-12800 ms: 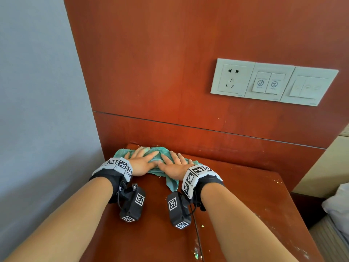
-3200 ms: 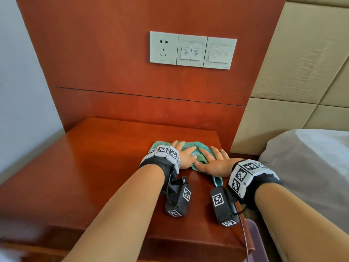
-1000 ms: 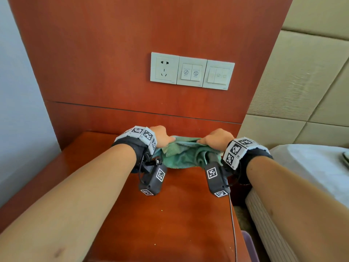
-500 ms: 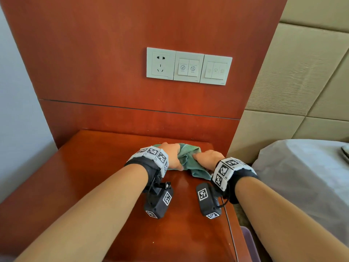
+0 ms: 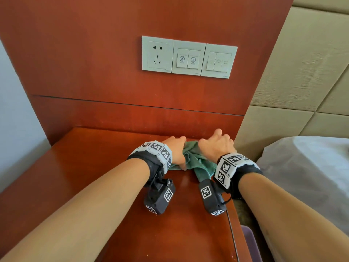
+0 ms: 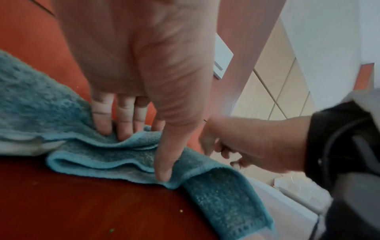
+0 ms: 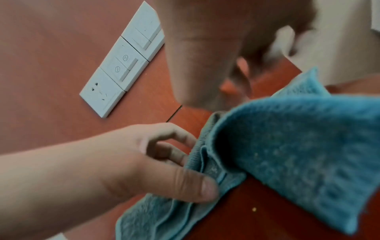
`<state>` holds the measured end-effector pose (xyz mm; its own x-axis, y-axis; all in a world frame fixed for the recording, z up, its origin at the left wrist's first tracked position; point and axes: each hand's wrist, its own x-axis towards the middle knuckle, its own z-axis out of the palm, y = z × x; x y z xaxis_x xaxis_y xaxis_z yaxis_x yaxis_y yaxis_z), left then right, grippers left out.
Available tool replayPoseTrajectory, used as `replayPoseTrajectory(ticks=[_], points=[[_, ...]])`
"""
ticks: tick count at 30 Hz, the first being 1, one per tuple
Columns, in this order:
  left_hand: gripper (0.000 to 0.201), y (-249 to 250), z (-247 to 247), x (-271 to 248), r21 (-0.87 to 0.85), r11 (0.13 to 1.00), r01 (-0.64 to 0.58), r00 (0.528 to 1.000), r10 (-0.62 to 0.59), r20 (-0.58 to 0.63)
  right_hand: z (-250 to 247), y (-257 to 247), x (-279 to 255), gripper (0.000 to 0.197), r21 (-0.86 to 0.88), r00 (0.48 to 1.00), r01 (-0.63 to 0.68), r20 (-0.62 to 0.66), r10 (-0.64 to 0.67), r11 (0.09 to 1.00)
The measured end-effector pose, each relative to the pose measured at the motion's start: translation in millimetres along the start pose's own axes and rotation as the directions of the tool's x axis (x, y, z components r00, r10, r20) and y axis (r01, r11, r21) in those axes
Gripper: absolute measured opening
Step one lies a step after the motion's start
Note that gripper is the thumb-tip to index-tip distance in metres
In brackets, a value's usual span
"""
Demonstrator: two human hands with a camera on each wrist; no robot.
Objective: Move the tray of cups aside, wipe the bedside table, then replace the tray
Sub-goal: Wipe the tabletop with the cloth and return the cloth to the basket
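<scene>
At the near right corner of the scene, a purple container edge (image 5: 251, 241) shows beside the bench (image 5: 79, 178); what lies in it cannot be told. The tray of cups shows in none of the views.

Farther in, toward the far right part of the reddish wooden bench, a teal cloth (image 5: 196, 161) lies bunched between the two hands, with one end trailing back toward the near side beneath the right wrist. Small pale crumbs dot the wood just near of it in the wrist views.

The left hand (image 5: 174, 151) has its grip on the left part of the cloth: the thumb (image 6: 164, 155) presses down onto a fold while the fingers (image 6: 125, 123) tuck into the fabric behind it, so the cloth is pinched between them. The right hand (image 5: 217, 146) sits just right of the cloth with its fingers curled; the pictures are blurred there, and I cannot tell whether its grip holds the cloth or merely touches it.

Beyond the hands a wooden panel (image 5: 94, 63) rises from the far edge, carrying a socket and switch plate (image 5: 188, 56). To the right stand a padded beige headboard (image 5: 302, 63) and a bed (image 5: 311, 167) under a grey cover.
</scene>
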<state>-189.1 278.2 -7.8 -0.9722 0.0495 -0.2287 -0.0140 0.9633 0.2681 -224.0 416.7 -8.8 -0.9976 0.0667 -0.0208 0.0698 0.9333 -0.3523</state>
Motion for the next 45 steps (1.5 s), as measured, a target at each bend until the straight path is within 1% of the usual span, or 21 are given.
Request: replayPoseTrajectory(ticks=[1, 2, 3, 4, 5, 8, 10, 11, 13, 16, 18, 20, 24, 27, 30, 32, 34, 36, 38, 41, 45], points=[[0.072, 2.1, -2.0, 4.3, 0.016, 1.000, 0.010, 0.999, -0.011, 0.036, 0.5, -0.6, 3.4, 0.054, 0.040, 1.000, 0.014, 0.020, -0.015, 0.999], [0.073, 2.7, -3.1, 8.9, 0.022, 1.000, 0.008, 0.998, -0.009, 0.063, 4.0, -1.6, 4.9, 0.055, 0.033, 0.994, 0.024, 0.105, -0.028, 0.999], [0.070, 2.6, -3.5, 13.6, 0.014, 1.000, 0.001, 0.996, -0.002, 0.086, 13.7, -1.7, 8.7, 0.057, 0.008, 0.978, 0.025, 0.208, -0.026, 1.000], [0.065, 2.2, -3.1, 18.4, 0.001, 1.000, -0.006, 0.996, 0.006, 0.089, 23.2, -2.6, 13.1, 0.060, -0.041, 0.963, 0.014, 0.270, -0.002, 0.999], [0.060, 1.7, -1.4, 23.0, -0.007, 1.000, -0.009, 0.997, 0.009, 0.076, 31.9, -3.4, 18.2, 0.062, -0.089, 0.956, -0.004, 0.291, 0.029, 0.996], [0.047, -2.5, 11.1, 40.5, -0.049, 0.999, 0.011, 1.000, -0.012, -0.016, 41.0, -11.1, 35.9, 0.063, -0.195, 0.961, -0.030, 0.264, 0.082, 0.980], [0.045, -6.7, 15.2, 52.0, -0.095, 0.995, 0.040, 0.999, -0.043, -0.029, 40.0, -18.0, 49.3, 0.065, -0.204, 0.961, -0.044, 0.259, 0.097, 0.978], [0.046, -9.3, 15.1, 57.2, -0.113, 0.992, 0.049, 0.998, -0.051, -0.021, 39.0, -21.8, 55.5, 0.065, -0.219, 0.962, -0.028, 0.257, 0.086, 0.975], [0.052, -14.4, 13.3, 65.4, -0.124, 0.990, 0.066, 0.998, -0.065, 0.011, 39.1, -29.3, 65.5, 0.060, -0.243, 0.966, 0.017, 0.255, 0.047, 0.970], [0.067, -20.1, 11.2, 72.8, -0.103, 0.992, 0.067, 0.996, -0.061, 0.061, 42.1, -44.0, 67.1, 0.048, -0.222, 0.973, 0.085, 0.230, -0.033, 0.971], [0.068, -28.7, 8.3, 73.4, -0.107, 0.992, 0.061, 0.996, -0.054, 0.065, 45.1, -56.8, 61.8, 0.042, -0.197, 0.977, 0.115, 0.198, -0.076, 0.974], [0.066, -46.3, 2.8, 68.8, -0.114, 0.991, 0.073, 0.996, -0.067, 0.054, 50.3, -73.7, 55.6, 0.041, -0.168, 0.972, 0.150, 0.204, -0.115, 0.974], [0.065, -107.8, -13.0, 45.2, -0.163, 0.977, 0.140, 0.990, -0.133, 0.050, 71.3, -126.9, 32.3, 0.045, -0.095, 0.950, 0.235, 0.234, -0.208, 0.967], [0.066, -169.7, -27.0, 18.1, -0.163, 0.959, 0.232, 0.973, -0.228, 0.046, 95.9, -183.4, 4.7, 0.047, -0.053, 0.912, 0.338, 0.266, -0.313, 0.939], [0.063, -236.1, -40.0, -16.5, -0.186, 0.925, 0.332, 0.942, -0.333, 0.026, 120.5, -247.5, -23.7, 0.050, -0.012, 0.858, 0.452, 0.281, -0.431, 0.892], [0.062, -279.5, -46.3, -41.0, -0.210, 0.891, 0.404, 0.910, -0.414, -0.004, 136.1, -290.2, -42.2, 0.055, 0.022, 0.810, 0.514, 0.318, -0.494, 0.857], [0.066, -316.9, -47.7, -63.1, -0.262, 0.843, 0.469, 0.868, -0.495, -0.036, 150.9, -327.6, -57.8, 0.056, 0.055, 0.762, 0.562, 0.354, -0.542, 0.826], [0.070, -343.2, -47.1, -78.8, -0.339, 0.804, 0.489, 0.845, -0.533, -0.045, 160.9, -355.8, -68.0, 0.052, 0.077, 0.736, 0.585, 0.367, -0.569, 0.807], [0.066, -356.2, -47.0, -86.2, -0.385, 0.790, 0.477, 0.843, -0.535, -0.053, 166.8, -373.9, -71.0, 0.053, 0.039, 0.697, 0.627, 0.417, -0.583, 0.778], [0.060, -355.2, -53.7, -82.0, -0.348, 0.815, 0.462, 0.851, -0.519, -0.084, 164.8, -381.1, -65.1, 0.050, -0.067, 0.649, 0.686, 0.506, -0.568, 0.724], [0.048, -343.5, -52.8, -73.7, -0.292, 0.853, 0.433, 0.857, -0.490, -0.159, 156.2, -363.7, -52.8, 0.044, -0.132, 0.643, 0.715, 0.510, -0.571, 0.687]])
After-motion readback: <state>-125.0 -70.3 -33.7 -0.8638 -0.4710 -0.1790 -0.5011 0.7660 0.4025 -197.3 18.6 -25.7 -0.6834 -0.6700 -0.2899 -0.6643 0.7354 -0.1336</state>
